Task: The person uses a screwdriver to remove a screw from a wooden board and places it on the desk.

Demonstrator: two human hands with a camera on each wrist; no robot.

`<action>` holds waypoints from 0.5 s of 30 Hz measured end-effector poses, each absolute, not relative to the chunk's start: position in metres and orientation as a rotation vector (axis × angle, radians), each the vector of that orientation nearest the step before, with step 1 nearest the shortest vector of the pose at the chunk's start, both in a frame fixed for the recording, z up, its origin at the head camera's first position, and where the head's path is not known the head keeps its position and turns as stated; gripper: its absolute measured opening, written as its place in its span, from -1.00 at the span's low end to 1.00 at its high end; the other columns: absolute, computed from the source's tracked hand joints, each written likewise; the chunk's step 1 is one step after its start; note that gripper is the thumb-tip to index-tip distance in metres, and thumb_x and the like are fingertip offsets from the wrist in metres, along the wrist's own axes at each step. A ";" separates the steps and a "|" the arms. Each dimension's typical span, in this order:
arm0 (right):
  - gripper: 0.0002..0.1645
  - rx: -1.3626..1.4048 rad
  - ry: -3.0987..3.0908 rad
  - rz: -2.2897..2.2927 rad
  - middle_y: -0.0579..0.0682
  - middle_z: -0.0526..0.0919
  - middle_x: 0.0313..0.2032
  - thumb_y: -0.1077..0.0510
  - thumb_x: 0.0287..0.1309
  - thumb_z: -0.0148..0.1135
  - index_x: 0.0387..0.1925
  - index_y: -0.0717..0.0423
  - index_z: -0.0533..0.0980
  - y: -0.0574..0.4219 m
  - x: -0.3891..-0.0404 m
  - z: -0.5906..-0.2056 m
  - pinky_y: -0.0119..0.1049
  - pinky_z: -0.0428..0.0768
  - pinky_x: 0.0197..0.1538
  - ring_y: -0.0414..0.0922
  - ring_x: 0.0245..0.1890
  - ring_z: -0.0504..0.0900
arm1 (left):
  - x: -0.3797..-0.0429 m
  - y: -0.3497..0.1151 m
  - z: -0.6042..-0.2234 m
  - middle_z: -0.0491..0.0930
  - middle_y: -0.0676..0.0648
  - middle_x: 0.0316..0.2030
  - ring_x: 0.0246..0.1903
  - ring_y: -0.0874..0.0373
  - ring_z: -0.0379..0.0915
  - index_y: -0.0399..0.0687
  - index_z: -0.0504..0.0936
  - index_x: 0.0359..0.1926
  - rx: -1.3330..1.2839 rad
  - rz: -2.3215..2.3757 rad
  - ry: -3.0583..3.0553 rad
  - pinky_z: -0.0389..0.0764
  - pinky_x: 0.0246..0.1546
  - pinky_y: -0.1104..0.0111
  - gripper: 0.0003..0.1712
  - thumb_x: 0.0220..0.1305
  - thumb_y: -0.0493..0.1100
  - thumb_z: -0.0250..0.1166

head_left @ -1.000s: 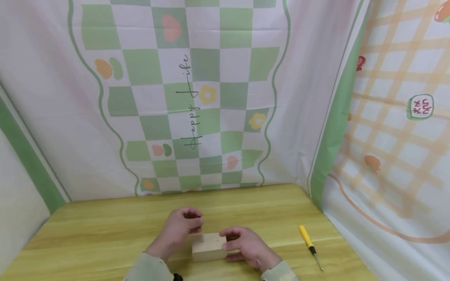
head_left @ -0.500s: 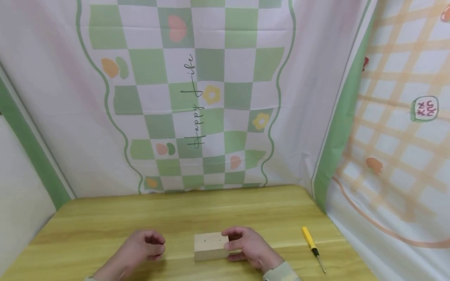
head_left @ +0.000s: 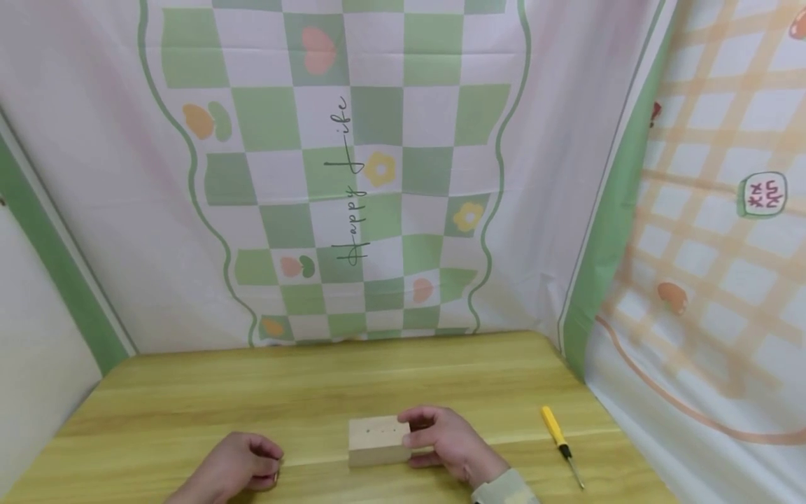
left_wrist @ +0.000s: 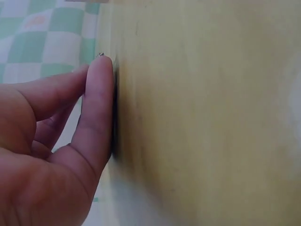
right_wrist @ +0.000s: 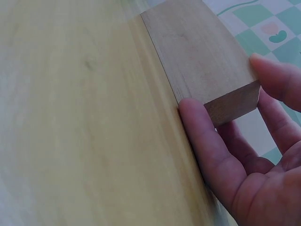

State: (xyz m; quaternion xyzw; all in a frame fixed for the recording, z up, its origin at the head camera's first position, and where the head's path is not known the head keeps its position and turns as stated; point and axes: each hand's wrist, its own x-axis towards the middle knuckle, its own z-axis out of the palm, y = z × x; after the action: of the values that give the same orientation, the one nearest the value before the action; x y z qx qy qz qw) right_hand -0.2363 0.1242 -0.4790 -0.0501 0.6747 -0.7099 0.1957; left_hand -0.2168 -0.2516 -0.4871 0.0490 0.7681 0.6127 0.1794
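Observation:
A pale wooden block (head_left: 379, 442) with several small dark holes in its top lies on the table in the head view. My right hand (head_left: 448, 442) grips its right end, thumb and fingers on opposite sides, as the right wrist view of the block (right_wrist: 202, 52) also shows. To the left, low over the table, my left hand (head_left: 242, 463) pinches a small metal screw (left_wrist: 100, 55) between thumb and fingertips. Just its shiny end pokes out in the left wrist view; the fingers hide the rest.
On the right of the wood-grain table (head_left: 315, 378) lies a screwdriver (head_left: 554, 430) with a yellow handle, its tip towards me. A checked green and white curtain (head_left: 371, 210) hangs behind the table's far edge.
My left hand has moved from beside the block's far left corner to the left and nearer to me. The right hand keeps its hold on the block, which stays in place.

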 end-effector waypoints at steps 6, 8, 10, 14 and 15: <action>-0.54 -0.141 1.890 -1.993 0.15 0.53 -0.02 0.37 0.09 0.40 0.07 0.28 0.57 0.124 -0.237 -0.480 0.02 0.70 -0.17 0.07 -0.12 0.60 | -0.216 -0.245 -0.485 0.58 -0.14 -0.40 -0.42 0.05 0.61 -0.46 0.61 -0.26 0.129 1.686 2.270 0.72 -0.33 0.19 -0.89 0.15 -0.52 0.31; -0.54 -0.145 1.893 -1.993 0.15 0.53 -0.01 0.37 0.09 0.40 0.07 0.28 0.57 0.124 -0.236 -0.481 0.03 0.70 -0.16 0.08 -0.12 0.60 | -0.216 -0.242 -0.484 0.57 -0.14 -0.40 -0.43 0.06 0.60 -0.44 0.61 -0.27 0.098 1.655 2.306 0.72 -0.34 0.19 -0.89 0.14 -0.53 0.31; -0.54 -0.146 1.895 -1.991 0.15 0.53 -0.01 0.37 0.10 0.39 0.07 0.29 0.57 0.124 -0.236 -0.481 0.04 0.70 -0.15 0.08 -0.12 0.60 | -0.216 -0.240 -0.483 0.56 -0.13 -0.40 -0.43 0.06 0.59 -0.42 0.61 -0.27 0.069 1.622 2.336 0.72 -0.34 0.19 -0.89 0.14 -0.53 0.31; -0.54 -0.142 1.897 -1.991 0.15 0.53 -0.01 0.38 0.10 0.39 0.08 0.29 0.57 0.124 -0.236 -0.481 0.04 0.70 -0.15 0.08 -0.12 0.60 | -0.217 -0.237 -0.482 0.56 -0.13 -0.40 -0.43 0.06 0.58 -0.39 0.61 -0.27 0.045 1.588 2.362 0.71 -0.34 0.19 -0.88 0.14 -0.53 0.30; -0.54 -0.141 1.897 -1.992 0.15 0.53 -0.01 0.38 0.10 0.38 0.08 0.29 0.56 0.124 -0.236 -0.482 0.04 0.70 -0.15 0.08 -0.12 0.60 | -0.217 -0.237 -0.482 0.56 -0.13 -0.41 -0.43 0.06 0.58 -0.39 0.61 -0.27 0.052 1.586 2.363 0.71 -0.34 0.19 -0.88 0.14 -0.53 0.30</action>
State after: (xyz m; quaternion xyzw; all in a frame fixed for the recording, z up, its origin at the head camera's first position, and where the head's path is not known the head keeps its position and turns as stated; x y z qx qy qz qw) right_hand -0.2363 0.1242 -0.4816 -0.0501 0.6758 -0.7097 0.1927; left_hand -0.2167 -0.2374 -0.4822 0.0182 0.8211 0.5512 0.1472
